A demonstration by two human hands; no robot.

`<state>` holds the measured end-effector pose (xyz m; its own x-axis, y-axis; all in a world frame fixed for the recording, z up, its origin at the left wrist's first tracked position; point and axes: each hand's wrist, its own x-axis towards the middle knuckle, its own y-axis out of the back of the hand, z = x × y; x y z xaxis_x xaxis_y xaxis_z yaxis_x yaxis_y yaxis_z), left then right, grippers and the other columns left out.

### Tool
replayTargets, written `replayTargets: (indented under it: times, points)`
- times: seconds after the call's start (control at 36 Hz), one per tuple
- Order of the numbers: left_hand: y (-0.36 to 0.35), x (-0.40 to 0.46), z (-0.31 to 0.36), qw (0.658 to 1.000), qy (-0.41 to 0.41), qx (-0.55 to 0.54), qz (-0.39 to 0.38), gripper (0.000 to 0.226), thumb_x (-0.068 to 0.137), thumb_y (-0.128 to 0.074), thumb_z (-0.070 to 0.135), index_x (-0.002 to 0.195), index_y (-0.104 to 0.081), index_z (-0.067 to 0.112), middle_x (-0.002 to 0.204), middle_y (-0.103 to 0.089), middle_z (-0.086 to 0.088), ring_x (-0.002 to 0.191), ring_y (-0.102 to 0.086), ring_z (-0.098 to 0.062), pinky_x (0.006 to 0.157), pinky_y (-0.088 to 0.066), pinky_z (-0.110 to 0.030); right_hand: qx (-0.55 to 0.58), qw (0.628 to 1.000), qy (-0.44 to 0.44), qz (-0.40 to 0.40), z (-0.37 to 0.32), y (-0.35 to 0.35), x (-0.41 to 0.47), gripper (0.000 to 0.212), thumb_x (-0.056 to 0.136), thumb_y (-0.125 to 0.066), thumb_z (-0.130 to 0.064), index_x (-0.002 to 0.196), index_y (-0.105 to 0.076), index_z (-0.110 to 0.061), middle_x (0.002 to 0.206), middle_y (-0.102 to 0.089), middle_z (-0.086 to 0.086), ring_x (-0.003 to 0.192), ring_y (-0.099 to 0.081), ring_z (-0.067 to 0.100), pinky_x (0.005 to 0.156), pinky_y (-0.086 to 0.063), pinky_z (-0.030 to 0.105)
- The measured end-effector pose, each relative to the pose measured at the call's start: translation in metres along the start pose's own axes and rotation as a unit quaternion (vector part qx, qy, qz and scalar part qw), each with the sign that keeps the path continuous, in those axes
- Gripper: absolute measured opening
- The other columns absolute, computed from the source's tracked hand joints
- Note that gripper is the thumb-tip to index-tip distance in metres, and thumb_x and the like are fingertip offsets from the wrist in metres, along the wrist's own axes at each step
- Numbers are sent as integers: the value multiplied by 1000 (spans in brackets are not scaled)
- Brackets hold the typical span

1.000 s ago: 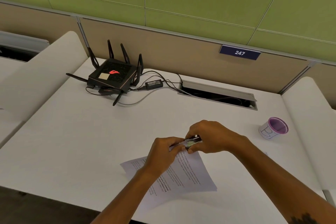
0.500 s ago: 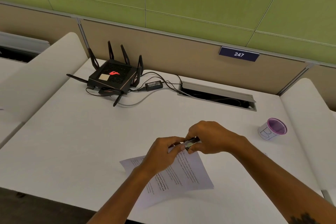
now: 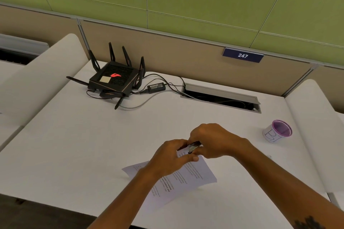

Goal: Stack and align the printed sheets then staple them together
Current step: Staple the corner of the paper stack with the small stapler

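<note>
The printed sheets (image 3: 191, 174) are lifted off the white desk (image 3: 89, 141), their near end sagging toward it. My left hand (image 3: 170, 158) pinches their far top corner from the left. A small dark stapler (image 3: 192, 147) sits over that same corner, and my right hand (image 3: 210, 140) grips it from the right. Most of the stapler is hidden under my fingers. Both hands meet above the middle of the desk.
A black router (image 3: 114, 81) with antennas and a power brick (image 3: 156, 86) with cables sit at the back left. An open cable slot (image 3: 221, 96) lies at the back centre. A purple-rimmed paper cup (image 3: 277, 131) stands at the right.
Both hands stay together on the corner of the sheets. The sheets and hands have shifted very slightly, and the grip looks the same.
</note>
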<state>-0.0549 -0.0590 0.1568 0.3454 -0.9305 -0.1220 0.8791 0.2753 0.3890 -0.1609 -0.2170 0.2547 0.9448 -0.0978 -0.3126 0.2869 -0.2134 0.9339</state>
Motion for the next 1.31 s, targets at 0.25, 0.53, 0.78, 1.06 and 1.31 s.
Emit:
replayTargets:
  times: [0.25,0.53,0.78,1.06,1.31]
  points:
    - [-5,0,-3,999,-19,-14,26,29,91,-68,63,102,-66,36,90,-74,23,87,-74,-7,75,-53,-12,-16,1000,6,18,-1,1,3,21,96,-71,-34,115,-79,-27,101,-78,-7,83,-71,16,79,-60,28]
    - [-1,3,1,999,7,-39,21,25,90,-75,58,108,-68,43,101,-78,21,94,-75,-7,79,-57,-18,-17,1000,1,15,2,3,7,22,95,-73,-33,116,-79,-28,102,-79,-8,84,-72,16,79,-61,30]
    - [13,-6,-9,998,26,-45,31,13,100,-72,26,112,-76,27,99,-79,14,89,-76,-2,73,-59,-15,20,999,-19,16,7,-2,9,29,93,-72,-46,118,-76,-31,109,-76,-13,92,-68,13,78,-57,27]
    - [19,-9,-6,994,61,-62,69,15,98,-74,30,106,-68,41,99,-77,19,85,-76,-4,67,-61,-19,132,982,-96,97,12,-13,7,56,92,-78,-40,142,-53,-35,142,-63,-12,118,-65,14,97,-49,25]
    - [26,-7,6,971,104,-170,129,14,99,-73,32,113,-73,31,102,-81,8,89,-79,-19,79,-68,-37,410,823,-167,356,-16,-33,-9,36,97,-72,-8,128,-59,-22,118,-67,-8,106,-65,-7,85,-49,4]
